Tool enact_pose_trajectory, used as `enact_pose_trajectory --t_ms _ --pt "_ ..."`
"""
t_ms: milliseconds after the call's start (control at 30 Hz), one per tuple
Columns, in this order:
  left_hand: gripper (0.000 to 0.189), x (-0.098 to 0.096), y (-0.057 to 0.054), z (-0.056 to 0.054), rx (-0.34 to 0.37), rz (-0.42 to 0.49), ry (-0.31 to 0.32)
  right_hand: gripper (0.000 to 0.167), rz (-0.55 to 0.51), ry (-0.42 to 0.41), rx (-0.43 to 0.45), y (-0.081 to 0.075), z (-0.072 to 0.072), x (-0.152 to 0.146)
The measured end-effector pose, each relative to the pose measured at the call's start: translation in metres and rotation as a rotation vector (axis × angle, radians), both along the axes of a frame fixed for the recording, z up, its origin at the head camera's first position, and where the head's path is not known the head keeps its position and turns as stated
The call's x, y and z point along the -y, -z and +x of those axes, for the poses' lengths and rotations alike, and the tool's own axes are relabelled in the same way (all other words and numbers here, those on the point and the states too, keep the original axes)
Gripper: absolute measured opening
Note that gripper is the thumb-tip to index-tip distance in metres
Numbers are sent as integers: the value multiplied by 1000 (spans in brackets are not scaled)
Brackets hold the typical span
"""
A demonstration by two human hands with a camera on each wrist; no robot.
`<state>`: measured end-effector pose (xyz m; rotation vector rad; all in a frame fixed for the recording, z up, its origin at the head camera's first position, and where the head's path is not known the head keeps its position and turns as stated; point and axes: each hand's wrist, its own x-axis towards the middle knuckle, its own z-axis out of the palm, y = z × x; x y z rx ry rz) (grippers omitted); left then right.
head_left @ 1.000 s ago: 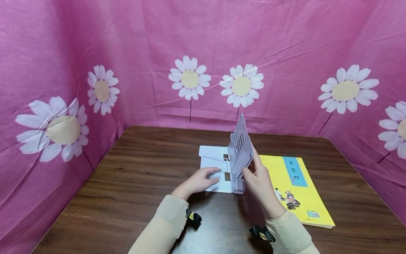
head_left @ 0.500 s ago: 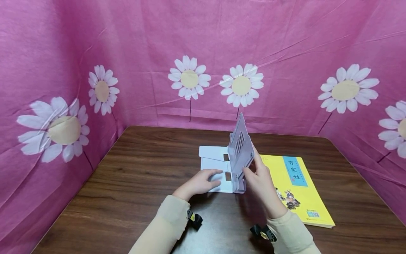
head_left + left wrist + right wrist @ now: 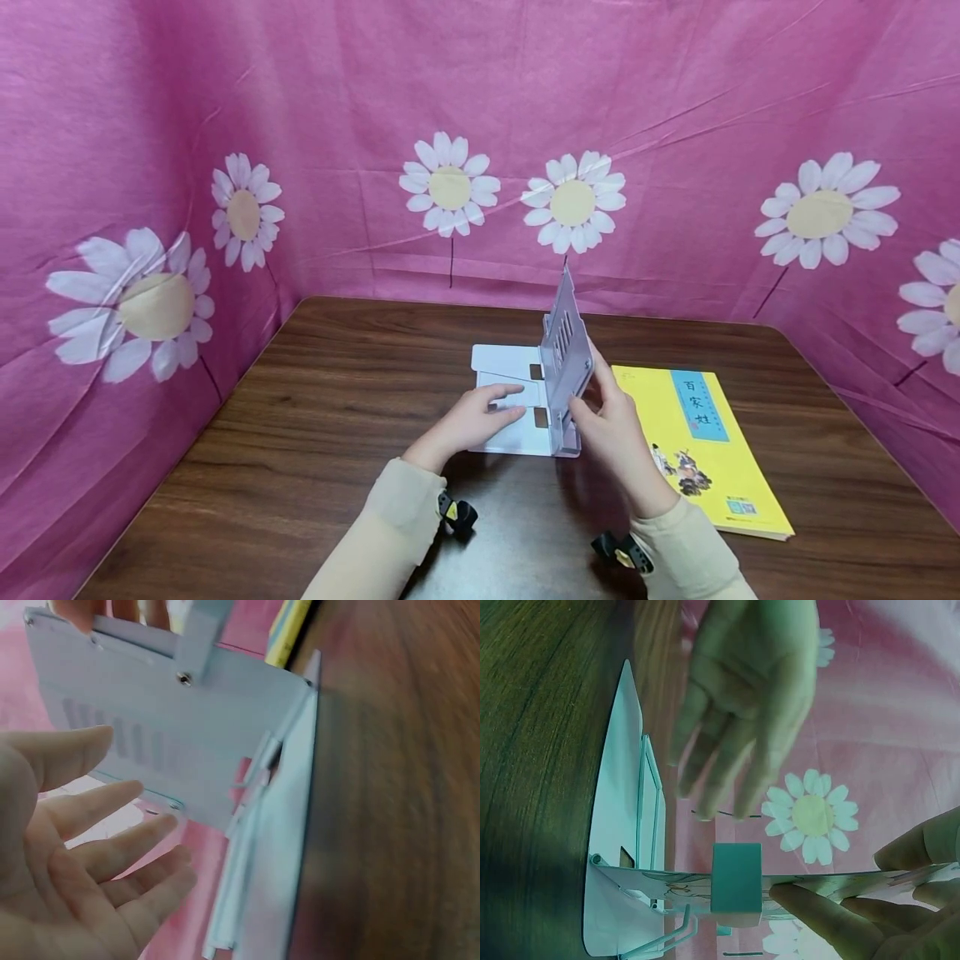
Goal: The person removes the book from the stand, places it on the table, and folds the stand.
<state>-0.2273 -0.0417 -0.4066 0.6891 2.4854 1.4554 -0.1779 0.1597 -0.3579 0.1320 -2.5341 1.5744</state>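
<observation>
A white folding book stand [image 3: 517, 359] rests on the table, its base flat and its slotted back panel [image 3: 210, 705] raised nearly upright. My right hand [image 3: 621, 437] pinches the panel's near right edge. In the right wrist view, the thumb and fingers of that right hand [image 3: 889, 926] lie on opposite faces of the thin panel. My left hand [image 3: 465, 421] hovers over the base with spread fingers. The left wrist view shows that left hand [image 3: 86, 862] holding nothing, apart from the panel. A hinged frame part [image 3: 651, 802] stands slightly up from the base.
Right of the stand, partly behind my right forearm, lies a yellow book [image 3: 720, 450] with a blue title label. The dark wooden table [image 3: 300, 433] ends at a pink curtain [image 3: 510, 83] with white flowers.
The back panel has swung slightly left, more upright, with my right hand following it. My left hand has lifted and shifted slightly back from the base.
</observation>
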Motion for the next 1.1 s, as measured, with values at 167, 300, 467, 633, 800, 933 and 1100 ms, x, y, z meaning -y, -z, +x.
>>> enact_pose_trajectory --t_ms 167,300,467,633,800,933,1100 --pt "45 -3 -11 4 -46 63 -33 76 9 -2 -34 3 -2 2" --pt "45 -7 -19 9 -62 116 -51 76 37 -4 -44 4 -2 4" --pt "48 -10 -27 15 1 188 -36 73 52 -11 -69 4 -1 7" --pt "54 -8 -32 17 59 237 -10 68 46 -22 -67 5 -1 8" --pt "56 -4 -36 17 114 292 -10 65 60 -34 -77 6 -1 8" --pt "55 -2 -39 18 159 340 -28 65 77 -51 -98 8 -1 9" --pt "57 -4 -44 21 151 351 -16 64 86 -58 -121 11 -2 11"
